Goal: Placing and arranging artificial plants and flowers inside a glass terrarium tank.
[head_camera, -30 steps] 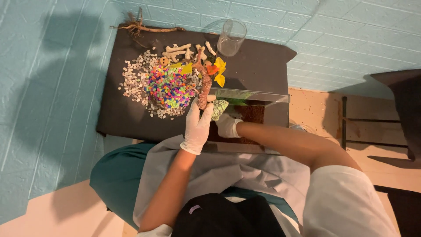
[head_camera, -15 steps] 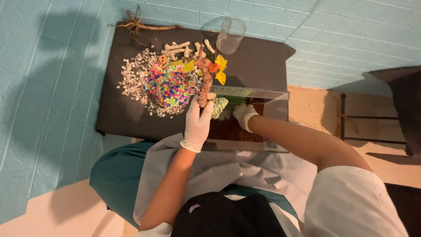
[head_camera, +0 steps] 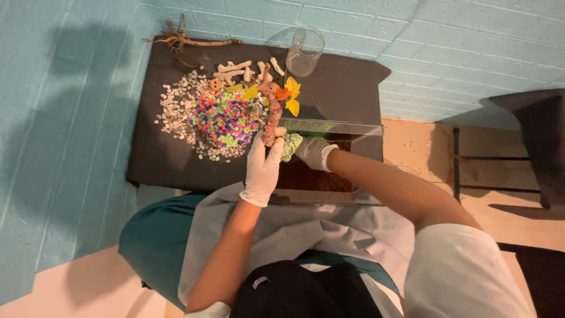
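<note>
Right hand (head_camera: 313,152) shifted left, grasping one green rock (head_camera: 289,145); left hand (head_camera: 263,162) grips one driftwood piece (head_camera: 271,115).

My left hand (head_camera: 263,168), in a white glove, grips the lower end of a knobbly brown driftwood piece (head_camera: 271,112), which stands nearly upright at the glass tank's (head_camera: 353,128) left end. My gloved right hand (head_camera: 313,153) reaches into the tank and touches a pale green rock (head_camera: 289,146) just beside the wood's base, above the dark brown soil (head_camera: 318,176).
</note>
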